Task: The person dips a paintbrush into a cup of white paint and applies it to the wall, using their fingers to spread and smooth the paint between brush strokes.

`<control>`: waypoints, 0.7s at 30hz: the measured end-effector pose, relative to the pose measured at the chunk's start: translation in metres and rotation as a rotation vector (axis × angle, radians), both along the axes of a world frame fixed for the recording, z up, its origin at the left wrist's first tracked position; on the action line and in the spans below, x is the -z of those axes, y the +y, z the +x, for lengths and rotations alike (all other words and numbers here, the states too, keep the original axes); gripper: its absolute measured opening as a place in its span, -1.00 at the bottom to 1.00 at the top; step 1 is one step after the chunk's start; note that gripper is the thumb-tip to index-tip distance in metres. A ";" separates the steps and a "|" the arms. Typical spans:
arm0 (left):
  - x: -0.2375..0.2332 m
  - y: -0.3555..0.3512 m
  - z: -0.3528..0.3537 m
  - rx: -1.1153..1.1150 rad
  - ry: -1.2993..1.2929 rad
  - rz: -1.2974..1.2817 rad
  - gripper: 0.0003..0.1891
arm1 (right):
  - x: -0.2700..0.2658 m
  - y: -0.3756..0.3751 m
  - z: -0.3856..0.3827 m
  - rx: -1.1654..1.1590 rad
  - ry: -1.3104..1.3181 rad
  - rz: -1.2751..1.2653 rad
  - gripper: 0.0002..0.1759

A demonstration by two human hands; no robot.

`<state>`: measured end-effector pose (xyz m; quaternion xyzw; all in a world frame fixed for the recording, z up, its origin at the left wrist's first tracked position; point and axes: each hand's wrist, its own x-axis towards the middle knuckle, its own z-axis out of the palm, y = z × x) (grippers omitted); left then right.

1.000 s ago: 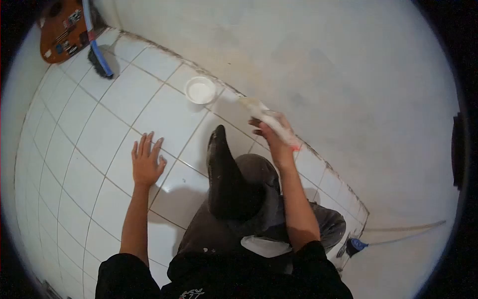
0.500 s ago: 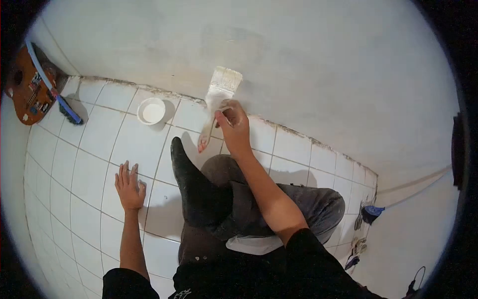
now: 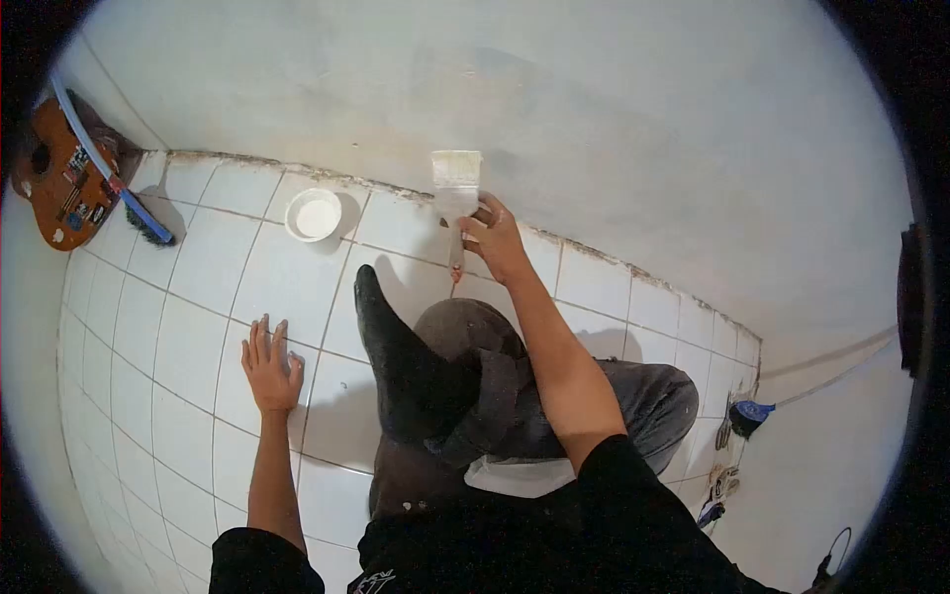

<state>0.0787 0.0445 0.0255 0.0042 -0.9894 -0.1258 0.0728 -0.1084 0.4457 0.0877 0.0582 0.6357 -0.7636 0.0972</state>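
Right hand [image 3: 498, 241]: here you are, fingers closed on the paintbrush [image 3: 456, 203], gripping it at the upper part of its pale handle.
Paintbrush: out in front of you, near the foot of the wall [image 3: 643, 129], bristles pointing away from you, the reddish handle end pointing back your way; whether those bristles touch the plaster, you can't tell from this angle.
Left hand [image 3: 270, 371]: well apart from the right, palm down on the tiled floor [image 3: 262, 282], your fingers spread and nothing in their grasp.
White bowl [image 3: 289, 220]: upright on the tiles to the left of the brush, near the skirting line, with something white inside it.
Foot [image 3: 391, 342]: dark-covered, between your two hands, toe aimed toward the bowl, your legs folded in grey trousers [image 3: 648, 401].
White object [image 3: 520, 477]: tucked low by your lap, partly hidden.
Far left corner: a brown guitar [image 3: 64, 183] with stickers on its body, and a blue-handled scrubbing brush [image 3: 148, 220] crossing in front, dark bristles low by the tiles.
Right side: a blue-headed broom [image 3: 749, 416], its long handle slanting up along the side.
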 end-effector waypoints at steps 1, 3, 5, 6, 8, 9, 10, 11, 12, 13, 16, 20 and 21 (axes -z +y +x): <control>0.000 0.000 0.000 -0.001 0.002 -0.006 -0.35 | 0.000 -0.001 0.000 -0.007 -0.003 -0.004 -0.40; -0.003 0.002 -0.001 -0.018 -0.006 0.004 -0.36 | 0.000 -0.002 0.001 0.026 -0.045 -0.012 -0.34; -0.001 0.001 -0.001 -0.022 0.006 -0.010 -0.37 | -0.001 -0.004 0.001 0.044 -0.054 -0.070 -0.33; 0.002 0.000 -0.001 -0.012 0.036 -0.025 -0.38 | -0.001 -0.004 0.001 0.071 -0.062 -0.127 -0.33; 0.000 0.001 0.000 -0.015 0.033 -0.017 -0.38 | -0.004 -0.004 0.000 0.081 -0.041 -0.108 -0.35; -0.001 0.002 -0.001 -0.016 0.032 -0.011 -0.38 | -0.006 -0.005 -0.001 0.092 -0.018 -0.091 -0.37; -0.001 0.001 -0.001 -0.019 0.030 -0.012 -0.38 | -0.011 -0.007 -0.001 0.090 -0.020 -0.091 -0.37; -0.001 0.001 -0.001 -0.015 0.034 0.000 -0.38 | -0.017 -0.008 -0.002 0.103 -0.006 -0.070 -0.39; -0.001 0.001 -0.001 -0.011 0.038 0.012 -0.38 | -0.022 -0.009 -0.002 0.116 0.009 -0.048 -0.42; -0.001 0.001 0.000 -0.013 0.037 0.011 -0.38 | -0.025 -0.011 -0.002 0.114 0.007 -0.050 -0.42; -0.001 0.001 -0.001 -0.015 0.022 0.007 -0.38 | -0.030 -0.013 -0.003 0.141 0.009 -0.068 -0.48; -0.004 0.002 -0.001 -0.015 0.012 0.012 -0.37 | -0.028 -0.012 -0.004 0.146 -0.001 -0.066 -0.50; -0.003 0.001 -0.001 -0.015 0.011 0.007 -0.37 | -0.028 -0.012 -0.005 0.141 -0.028 -0.083 -0.50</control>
